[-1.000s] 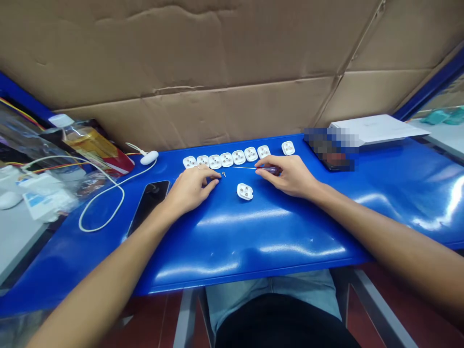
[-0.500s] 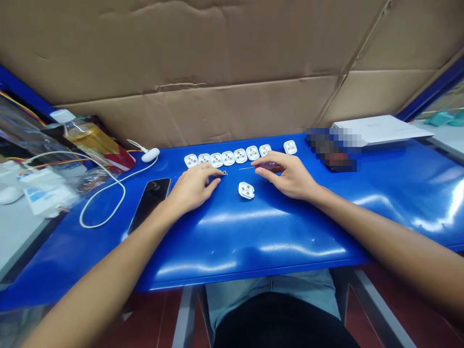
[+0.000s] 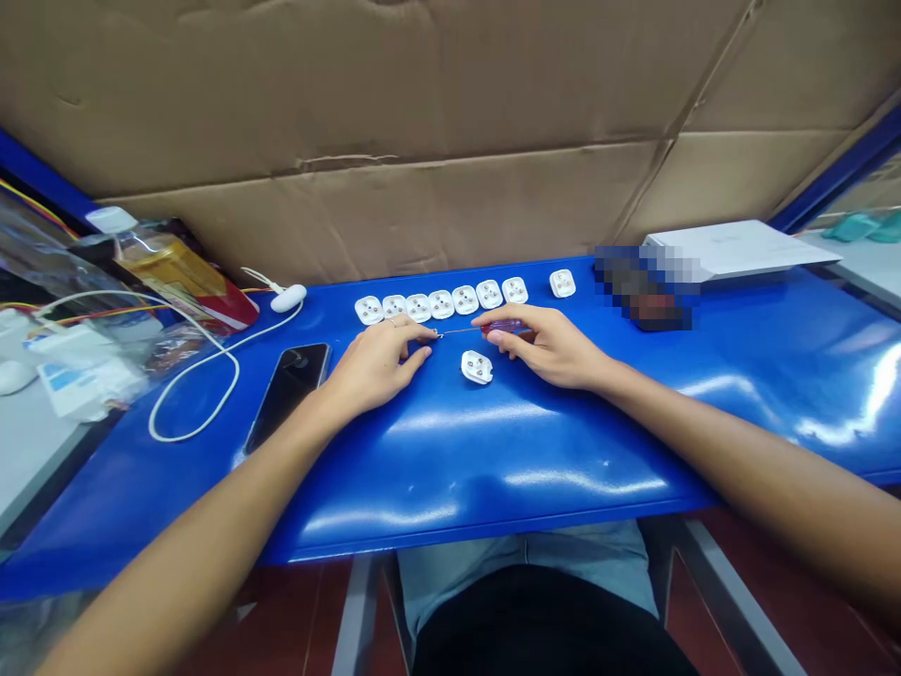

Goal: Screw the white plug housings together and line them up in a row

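My right hand (image 3: 553, 345) grips a screwdriver (image 3: 508, 327) with a see-through reddish handle, its thin shaft pointing left. The shaft's tip meets small shiny metal pieces (image 3: 439, 334), perhaps screws, at the fingertips of my left hand (image 3: 384, 361). That left hand lies palm down, its index finger stretched out and its thumb apart from it. Between and just in front of the hands sits a loose white plastic plug part (image 3: 477, 367) with metal bits in it. Behind the hands runs a row of several similar white parts (image 3: 465, 300).
One more white part (image 3: 562, 284) stands apart at the right. A phone (image 3: 288, 390) lies by my left forearm, near a white cable (image 3: 236, 376) and a bottle (image 3: 169, 268). A white box (image 3: 746, 252) and a blurred-out dark object (image 3: 651, 296) are at the back right.
My right hand has moved slightly left with the screwdriver, and its tip now reaches the small metal pieces. My left hand stays in about the same place.
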A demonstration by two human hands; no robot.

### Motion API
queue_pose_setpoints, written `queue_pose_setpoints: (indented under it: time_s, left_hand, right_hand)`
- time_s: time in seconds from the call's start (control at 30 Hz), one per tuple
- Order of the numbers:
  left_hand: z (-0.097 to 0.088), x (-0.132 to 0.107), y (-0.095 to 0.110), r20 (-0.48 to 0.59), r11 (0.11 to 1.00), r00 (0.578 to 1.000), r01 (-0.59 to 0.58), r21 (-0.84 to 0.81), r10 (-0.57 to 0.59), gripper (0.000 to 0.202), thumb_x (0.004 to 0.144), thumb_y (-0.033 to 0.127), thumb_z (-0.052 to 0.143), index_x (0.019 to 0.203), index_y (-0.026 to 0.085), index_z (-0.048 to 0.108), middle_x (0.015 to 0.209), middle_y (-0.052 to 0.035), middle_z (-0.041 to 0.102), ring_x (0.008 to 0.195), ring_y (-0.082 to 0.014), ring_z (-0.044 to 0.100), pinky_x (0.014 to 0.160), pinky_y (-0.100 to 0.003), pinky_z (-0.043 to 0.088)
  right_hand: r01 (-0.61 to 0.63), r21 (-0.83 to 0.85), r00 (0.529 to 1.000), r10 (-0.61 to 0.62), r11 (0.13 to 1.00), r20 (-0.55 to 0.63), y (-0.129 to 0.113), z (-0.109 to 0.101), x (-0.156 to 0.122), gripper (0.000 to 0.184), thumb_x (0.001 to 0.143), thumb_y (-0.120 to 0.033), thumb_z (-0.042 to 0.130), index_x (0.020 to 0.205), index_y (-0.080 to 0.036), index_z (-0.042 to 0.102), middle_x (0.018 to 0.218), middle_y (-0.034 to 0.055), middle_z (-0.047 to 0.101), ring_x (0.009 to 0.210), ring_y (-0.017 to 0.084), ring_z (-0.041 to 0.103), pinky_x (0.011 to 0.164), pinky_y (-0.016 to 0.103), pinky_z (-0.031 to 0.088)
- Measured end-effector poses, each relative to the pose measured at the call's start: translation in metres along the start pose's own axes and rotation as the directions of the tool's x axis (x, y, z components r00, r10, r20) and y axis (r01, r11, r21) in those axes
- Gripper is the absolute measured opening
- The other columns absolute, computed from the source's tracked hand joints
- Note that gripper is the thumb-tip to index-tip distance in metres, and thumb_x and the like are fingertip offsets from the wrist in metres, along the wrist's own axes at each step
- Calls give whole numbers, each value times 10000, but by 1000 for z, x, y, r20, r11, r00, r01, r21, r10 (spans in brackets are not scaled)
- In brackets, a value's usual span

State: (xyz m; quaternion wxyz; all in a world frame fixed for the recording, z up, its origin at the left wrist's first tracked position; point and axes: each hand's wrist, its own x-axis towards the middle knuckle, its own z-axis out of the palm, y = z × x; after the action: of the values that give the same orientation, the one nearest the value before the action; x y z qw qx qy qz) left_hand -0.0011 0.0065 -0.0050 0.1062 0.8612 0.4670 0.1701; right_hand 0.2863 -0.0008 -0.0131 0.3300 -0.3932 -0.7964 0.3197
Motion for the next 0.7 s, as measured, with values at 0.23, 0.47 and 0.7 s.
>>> queue_pose_setpoints:
  time_s: [0.23, 0.47, 0.7]
  left_hand:
    - [1, 0, -4, 5, 1000, 1000, -10, 8, 10, 350, 1009, 348, 568, 1259, 214, 773, 1102, -75, 745, 801, -199, 640, 761, -331, 488]
    - [-2, 1, 5, -125, 992, 989, 69, -103, -82, 244, 957, 378, 691, 1053, 208, 838, 880, -34, 763, 690, -171, 604, 690, -310, 454]
    - [-4, -1, 18, -254, 950, 950, 104, -294, -182, 288, 901, 459, 799, 999, 194, 856, 881, -42, 802, 648, -149, 598, 640, -293, 461]
  right_hand:
    - [-5, -17, 1000, 5, 1000, 1, 1, 2, 1, 348, 1051, -445, 589, 1304, -260, 739, 1251, 74, 780, 943, 217, 740, 801, 353, 607]
    - [4, 95, 997, 4, 996, -79, -6, 0, -2, 346, 1030, -459, 631, 1265, -235, 750, 1229, 79, 775, 846, 183, 725, 713, 320, 613]
    - [72, 170, 988, -47, 983, -150, -21, 0, -7, 275, 1005, -418, 681, 1205, -251, 769, 1190, 63, 790, 847, 175, 736, 722, 315, 628]
